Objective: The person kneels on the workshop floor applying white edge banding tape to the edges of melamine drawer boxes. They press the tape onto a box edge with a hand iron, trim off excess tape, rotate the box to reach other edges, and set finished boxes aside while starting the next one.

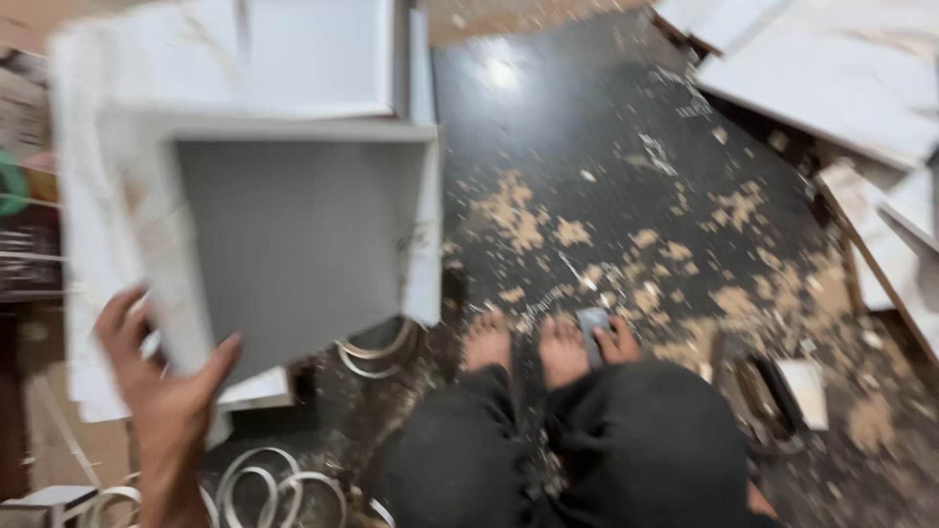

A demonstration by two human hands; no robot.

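The picture is motion-blurred. My left hand grips the near lower corner of a white open box-like drawer with a grey inner panel, held tilted up at the left. My right hand is down on the dark floor beside my bare feet, fingers curled on a small grey flat object that I cannot identify. My knees in black trousers fill the bottom middle.
Sawdust is scattered over the dark floor. White boards lie at the top right and right edge. Coils of white edge banding lie at the bottom left. A dark tool lies at the right of my knee.
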